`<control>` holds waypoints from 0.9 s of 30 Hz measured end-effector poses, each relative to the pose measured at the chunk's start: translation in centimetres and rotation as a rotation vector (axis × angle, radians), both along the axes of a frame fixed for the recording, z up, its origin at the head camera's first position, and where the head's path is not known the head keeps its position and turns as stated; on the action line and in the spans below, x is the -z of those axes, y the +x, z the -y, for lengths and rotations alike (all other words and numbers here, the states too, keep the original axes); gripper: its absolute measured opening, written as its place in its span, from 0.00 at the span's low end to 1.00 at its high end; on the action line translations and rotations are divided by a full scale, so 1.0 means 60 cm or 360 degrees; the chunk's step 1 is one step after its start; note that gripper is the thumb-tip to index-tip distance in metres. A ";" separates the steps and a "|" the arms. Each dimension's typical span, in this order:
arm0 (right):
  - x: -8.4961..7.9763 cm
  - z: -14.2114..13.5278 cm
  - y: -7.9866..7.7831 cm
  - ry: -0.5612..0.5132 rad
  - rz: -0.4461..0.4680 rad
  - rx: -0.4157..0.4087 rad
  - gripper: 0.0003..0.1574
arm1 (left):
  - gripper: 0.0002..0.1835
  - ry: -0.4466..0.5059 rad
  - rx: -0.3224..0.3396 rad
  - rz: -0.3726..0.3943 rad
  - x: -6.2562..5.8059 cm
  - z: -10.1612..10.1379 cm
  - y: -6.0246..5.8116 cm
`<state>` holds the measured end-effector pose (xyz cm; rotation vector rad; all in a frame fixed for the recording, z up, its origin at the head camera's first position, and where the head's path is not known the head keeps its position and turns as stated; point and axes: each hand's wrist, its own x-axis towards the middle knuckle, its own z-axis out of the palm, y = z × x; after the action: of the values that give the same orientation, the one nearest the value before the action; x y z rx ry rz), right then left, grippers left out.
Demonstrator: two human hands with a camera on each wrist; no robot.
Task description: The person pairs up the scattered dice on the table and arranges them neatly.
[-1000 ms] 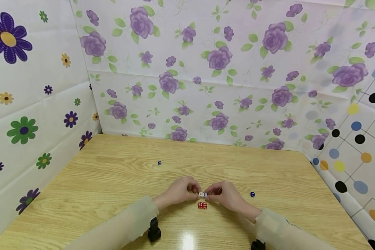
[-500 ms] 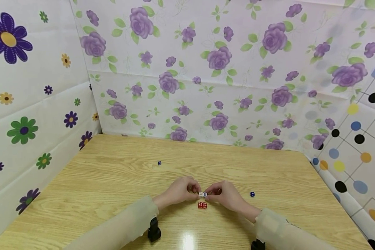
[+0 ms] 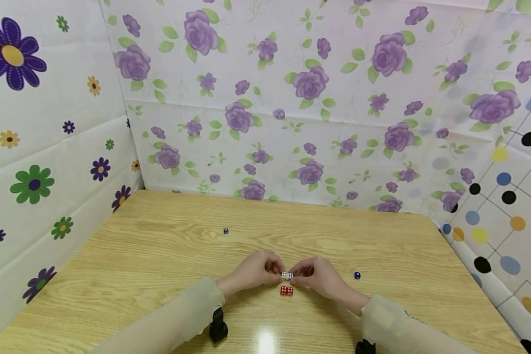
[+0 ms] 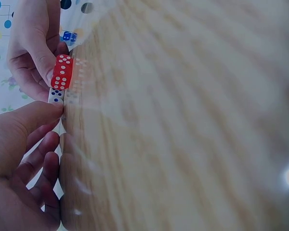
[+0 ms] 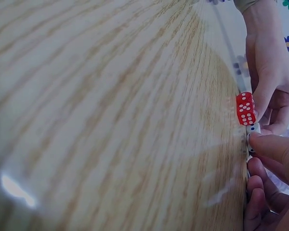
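Observation:
Two white dice (image 3: 287, 276) with blue pips stand side by side on the wooden table, between my two hands. My left hand (image 3: 258, 268) pinches the left one with thumb and fingertips, and my right hand (image 3: 320, 278) pinches the right one the same way. Just in front, apart from the fingers, two red dice (image 3: 286, 291) with white pips sit side by side. In the left wrist view my thumb covers part of a white die (image 4: 56, 94), and the red dice (image 4: 61, 72) hide more. The right wrist view shows only a sliver of a white die (image 5: 252, 129).
One blue die (image 3: 225, 230) lies farther back on the left of the table (image 3: 159, 236). Another blue die (image 3: 357, 275) lies to the right of my right hand. Flower-printed cloth (image 3: 265, 123) hangs behind the table, and patterned sheets border both sides.

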<state>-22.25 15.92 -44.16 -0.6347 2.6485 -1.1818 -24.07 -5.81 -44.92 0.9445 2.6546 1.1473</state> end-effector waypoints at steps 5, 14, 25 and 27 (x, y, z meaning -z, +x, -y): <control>0.000 -0.001 -0.001 0.0010 -0.0002 -0.0001 0.08 | 0.04 -0.0002 0.0004 -0.0009 0.000 0.001 0.000; -0.006 -0.010 0.003 0.0008 0.0016 0.0031 0.15 | 0.04 0.0005 0.0009 0.0012 -0.003 0.001 0.004; -0.059 -0.081 -0.003 0.0096 -0.0390 0.0193 0.13 | 0.04 -0.0017 0.0008 -0.0008 -0.003 0.001 0.005; -0.068 -0.102 -0.005 0.0098 -0.0465 0.0211 0.14 | 0.04 -0.0016 0.0010 -0.0016 -0.003 0.001 0.004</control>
<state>-22.54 22.04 -40.11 -0.6762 3.0000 -1.1094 -23.81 -5.89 -44.75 0.9583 2.6607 1.1300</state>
